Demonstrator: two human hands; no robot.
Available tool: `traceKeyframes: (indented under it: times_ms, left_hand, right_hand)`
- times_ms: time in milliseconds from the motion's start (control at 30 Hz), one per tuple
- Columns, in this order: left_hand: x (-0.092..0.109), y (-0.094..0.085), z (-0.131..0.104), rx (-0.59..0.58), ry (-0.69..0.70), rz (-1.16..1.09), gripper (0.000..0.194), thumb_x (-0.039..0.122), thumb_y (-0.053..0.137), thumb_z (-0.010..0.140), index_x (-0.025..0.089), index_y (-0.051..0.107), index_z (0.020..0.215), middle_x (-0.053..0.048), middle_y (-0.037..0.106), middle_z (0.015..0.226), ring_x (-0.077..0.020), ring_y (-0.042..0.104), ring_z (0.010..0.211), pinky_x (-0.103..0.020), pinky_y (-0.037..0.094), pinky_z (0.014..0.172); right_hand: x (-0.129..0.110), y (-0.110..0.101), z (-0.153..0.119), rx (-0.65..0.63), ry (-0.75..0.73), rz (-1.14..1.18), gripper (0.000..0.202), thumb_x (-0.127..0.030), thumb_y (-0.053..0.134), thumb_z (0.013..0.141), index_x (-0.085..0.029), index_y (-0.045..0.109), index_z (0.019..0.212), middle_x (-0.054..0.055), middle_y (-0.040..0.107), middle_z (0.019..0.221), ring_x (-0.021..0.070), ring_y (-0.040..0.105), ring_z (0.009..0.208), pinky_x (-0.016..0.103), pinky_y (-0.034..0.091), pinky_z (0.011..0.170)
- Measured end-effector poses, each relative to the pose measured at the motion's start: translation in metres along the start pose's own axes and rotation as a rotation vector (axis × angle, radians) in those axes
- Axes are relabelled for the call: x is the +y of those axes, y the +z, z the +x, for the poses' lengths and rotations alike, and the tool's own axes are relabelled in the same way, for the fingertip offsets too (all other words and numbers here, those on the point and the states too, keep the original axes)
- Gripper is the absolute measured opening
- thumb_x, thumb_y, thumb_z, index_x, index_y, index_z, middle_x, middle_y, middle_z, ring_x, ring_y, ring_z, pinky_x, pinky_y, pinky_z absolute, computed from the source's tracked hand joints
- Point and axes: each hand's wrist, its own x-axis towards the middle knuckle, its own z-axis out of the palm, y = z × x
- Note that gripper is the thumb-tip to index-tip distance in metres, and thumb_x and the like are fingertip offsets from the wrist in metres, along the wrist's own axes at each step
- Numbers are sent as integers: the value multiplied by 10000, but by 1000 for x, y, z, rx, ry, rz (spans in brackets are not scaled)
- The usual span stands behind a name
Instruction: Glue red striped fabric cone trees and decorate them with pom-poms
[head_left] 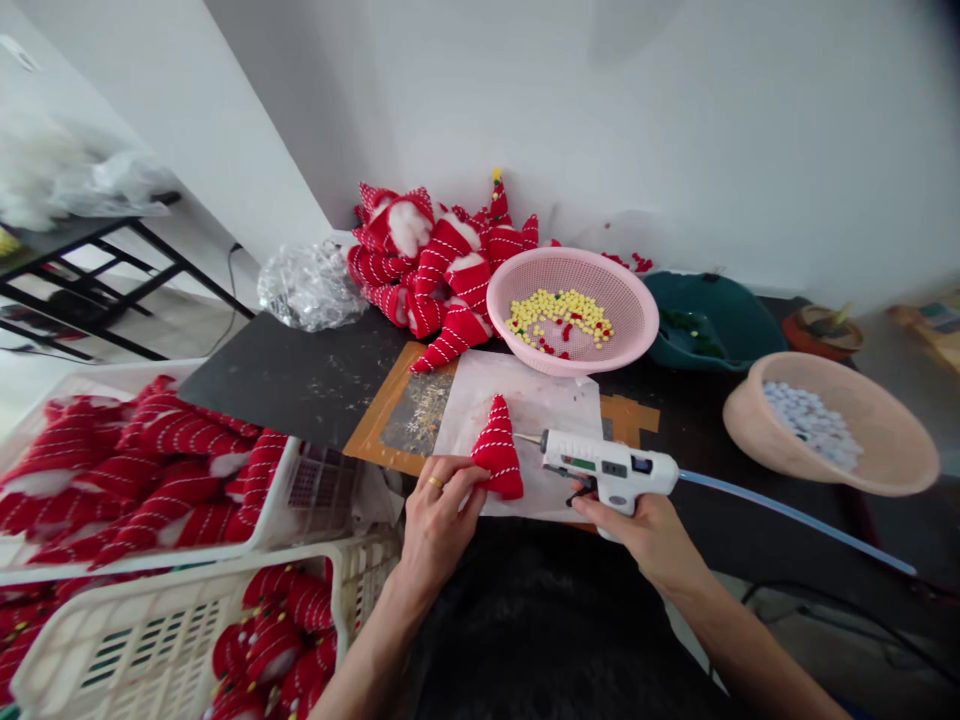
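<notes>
My left hand [442, 510] pinches the lower left side of a red cone-shaped fabric hat [498, 450] with white dashed stitching, its tip pointing away from me. In my right hand [637, 525] is a white hot glue gun [611, 465], fingers wrapped round its handle. The gun's metal nozzle points left and ends close beside the hat's right edge; whether it touches, I cannot tell. A long clear glue stick [795, 518] runs out of the gun's back. Beneath the hat lies a white paper sheet [551, 395].
Behind the sheet stands a pink basket [649, 320] of small yellow and red balls, near a heap of red hats [435, 260]. To the right are a green basin [739, 315] and a peach bowl [739, 415] holding pale balls. White crates [225, 572] of red hats stand left.
</notes>
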Motion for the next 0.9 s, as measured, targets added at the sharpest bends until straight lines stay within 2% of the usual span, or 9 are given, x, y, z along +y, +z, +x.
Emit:
traceKeyframes:
  times_ms: [167,267,333,467,667,900]
  left_hand:
    - [1,0,1,-23,-25,-36,165,68,584,907,233,590,899,-23,700,934,-177,647,890,-311,524,826]
    - [3,0,0,-26,-45,-63,180,72,591,904,233,529,851,-16,700,935,-169,658,892,-298,522,816]
    - [5,0,0,-27,-54,-75,197,72,594,905,233,507,833,-11,701,931,-164,663,893,-288,519,810]
    - [6,0,2,-26,-53,-87,174,72,596,913,236,544,887,-10,700,933,-163,657,896,-293,518,829]
    - [7,0,4,3,-55,-94,149,86,604,919,232,585,943,-24,700,956,-170,658,906,-312,520,859]
    - [7,3,1,21,-46,-107,163,98,640,905,227,587,990,-19,708,955,-166,675,909,-293,537,838]
  right_hand:
    - [3,-3,3,-98,-30,44,269,-427,781,809,-224,773,984,90,784,1030,286,720,961,420,576,892]
    - [1,-6,2,-182,-80,59,247,-425,758,848,-231,755,1001,93,764,1130,286,701,1050,409,564,925]
    - [0,-7,2,-210,-114,28,240,-432,734,872,-238,751,1011,87,764,1104,280,701,1021,401,569,890]
    - [3,-10,3,-247,-147,-95,243,-458,698,893,-241,756,985,69,758,935,251,695,834,375,577,766]
    - [6,-13,3,-306,-216,-185,172,-409,676,923,-266,748,986,49,751,934,249,696,890,370,579,826]
    - [1,-12,2,-368,-275,-249,163,-373,642,958,-223,702,981,33,719,905,207,673,850,323,568,783]
